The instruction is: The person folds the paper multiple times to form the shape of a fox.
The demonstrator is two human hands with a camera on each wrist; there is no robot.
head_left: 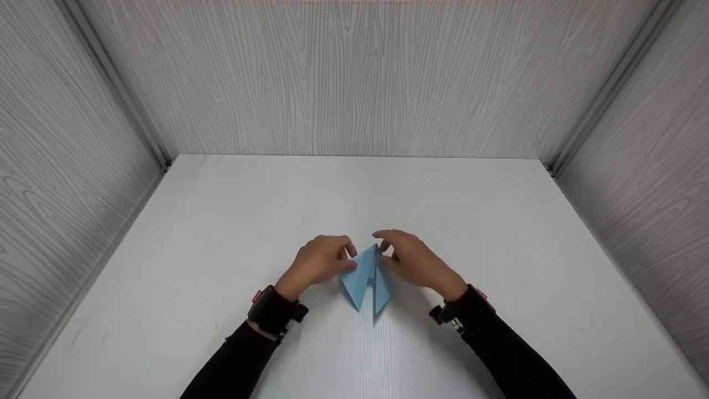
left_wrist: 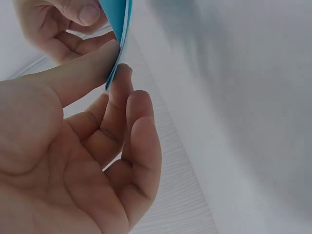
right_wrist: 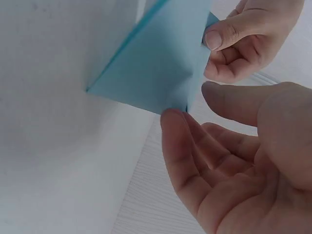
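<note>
A folded piece of light blue paper (head_left: 365,266) stands between my hands, its peak pointing away and two pointed flaps spreading toward me. My left hand (head_left: 322,259) pinches its left edge between thumb and fingers; the left wrist view shows the paper layers (left_wrist: 117,29) caught at the left fingertips. At the right side is my right hand (head_left: 414,259). A fingertip of it touches the lower edge of the paper (right_wrist: 151,68) in the right wrist view, while the thumb stands slightly apart from the paper.
Below the paper is a white tabletop (head_left: 266,205). Grey wood-grain panels rise at the back (head_left: 354,77), at the left (head_left: 61,138) and at the right (head_left: 648,138). Black sleeves and wrist-worn cameras cover both forearms.
</note>
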